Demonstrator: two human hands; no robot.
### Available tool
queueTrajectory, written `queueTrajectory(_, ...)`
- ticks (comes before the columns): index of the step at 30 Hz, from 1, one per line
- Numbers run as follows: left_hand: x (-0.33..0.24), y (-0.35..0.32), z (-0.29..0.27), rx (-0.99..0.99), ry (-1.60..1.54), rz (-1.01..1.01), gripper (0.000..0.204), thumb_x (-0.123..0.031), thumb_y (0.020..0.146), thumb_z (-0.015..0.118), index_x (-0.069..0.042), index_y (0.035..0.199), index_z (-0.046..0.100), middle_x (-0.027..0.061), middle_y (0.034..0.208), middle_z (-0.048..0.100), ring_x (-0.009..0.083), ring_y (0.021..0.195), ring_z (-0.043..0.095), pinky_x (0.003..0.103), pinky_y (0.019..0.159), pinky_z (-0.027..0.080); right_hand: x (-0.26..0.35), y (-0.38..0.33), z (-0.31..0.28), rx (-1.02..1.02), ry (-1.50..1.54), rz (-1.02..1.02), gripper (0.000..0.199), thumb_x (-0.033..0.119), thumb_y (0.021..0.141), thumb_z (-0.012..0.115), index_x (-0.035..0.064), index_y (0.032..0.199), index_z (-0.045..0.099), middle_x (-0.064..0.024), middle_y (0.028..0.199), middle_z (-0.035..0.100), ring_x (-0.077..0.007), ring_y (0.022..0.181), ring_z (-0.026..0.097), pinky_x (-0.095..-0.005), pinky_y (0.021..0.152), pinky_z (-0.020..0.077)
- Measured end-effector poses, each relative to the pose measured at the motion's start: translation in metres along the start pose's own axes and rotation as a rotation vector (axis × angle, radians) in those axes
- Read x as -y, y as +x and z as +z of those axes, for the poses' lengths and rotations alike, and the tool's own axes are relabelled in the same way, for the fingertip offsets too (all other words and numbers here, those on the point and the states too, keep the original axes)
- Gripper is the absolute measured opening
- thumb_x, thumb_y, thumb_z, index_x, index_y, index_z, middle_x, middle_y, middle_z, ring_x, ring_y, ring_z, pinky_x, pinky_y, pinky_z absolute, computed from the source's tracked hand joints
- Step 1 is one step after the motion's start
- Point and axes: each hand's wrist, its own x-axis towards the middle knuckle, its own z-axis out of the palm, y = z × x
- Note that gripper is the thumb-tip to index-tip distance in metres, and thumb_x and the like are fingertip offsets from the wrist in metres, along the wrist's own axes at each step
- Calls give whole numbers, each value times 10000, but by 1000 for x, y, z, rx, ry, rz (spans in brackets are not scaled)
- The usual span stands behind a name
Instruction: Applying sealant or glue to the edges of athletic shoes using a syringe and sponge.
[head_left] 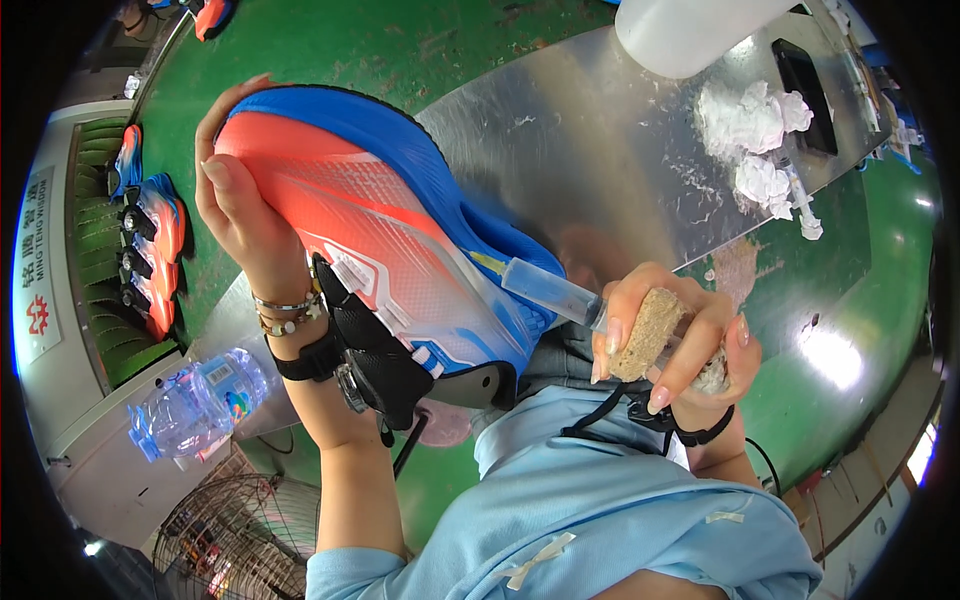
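Observation:
A running shoe (400, 230) in coral, white and blue is held up on its side, toe toward the upper left, its black collar near my left forearm. My left hand (240, 195) is closed round the toe end. In my right hand (690, 330) is a clear syringe (550, 290), pointing left, with a yellow needle hub (488, 263) close against the seam between upper and blue sole; whether it touches I cannot tell. The same hand also grips a tan, grainy block (650, 335) between its fingers, and a crumpled whitish wad (712, 374) shows behind them.
Beyond the shoe is a metal tabletop (560, 130) with a white container (690, 35), crumpled white tissues (750, 120), a second syringe (800, 195) and a black phone (803, 95). At left, several similar shoes (155, 250) line a green-slatted conveyor (100, 250), near a plastic bottle (200, 405).

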Motion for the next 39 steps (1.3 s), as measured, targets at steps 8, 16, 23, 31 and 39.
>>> queueTrajectory(8,21,-5,-1,-54,-54,-33,524,-406,950,304,51,1088,522,120,1097,570,144,932,546,272,837,426,10,-16,2,-34,-49,99,599,408,911,293,25,601,632,-269,923,533,-306,776,571,-374,708,460)
queueTrajectory(16,31,-9,-8,-20,-84,-163,488,-361,964,298,46,1110,524,81,1025,585,73,803,531,191,721,419,16,-31,-5,-35,-126,139,603,433,905,314,30,606,649,-260,911,542,-308,784,576,-379,699,464)
queueTrajectory(23,35,-13,-7,-44,-71,-209,487,-351,973,302,53,1114,536,45,886,592,53,754,519,180,676,419,16,-40,-10,-78,-143,149,596,427,909,307,38,606,641,-255,922,539,-306,772,575,-378,695,463)
queueTrajectory(31,54,-28,-25,-146,-151,-450,357,-277,939,462,49,1017,585,19,844,585,53,737,511,199,648,422,9,-35,-15,-144,-198,113,632,383,921,236,5,549,579,-267,952,537,-300,797,567,-361,724,443)
queueTrajectory(39,48,-82,-66,-138,-24,-785,289,-273,916,512,-57,729,552,-68,626,413,9,579,378,162,496,292,-8,-24,-13,-188,-293,-21,620,291,943,190,-38,551,540,-297,1051,511,-285,770,580,-344,691,467)
